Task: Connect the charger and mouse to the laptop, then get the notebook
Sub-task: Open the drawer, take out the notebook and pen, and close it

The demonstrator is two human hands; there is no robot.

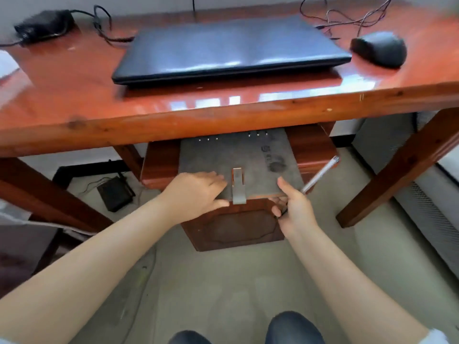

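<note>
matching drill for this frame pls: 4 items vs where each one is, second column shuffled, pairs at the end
Things:
1. laptop
2. mouse
3. charger brick
4. notebook

Places:
A. far left corner of the desk
B. in the open drawer under the desk
C. on the desk, right of the laptop
D. middle of the desk, lid closed

Pairs: 1-D, 2-C, 3-A, 4-B
</note>
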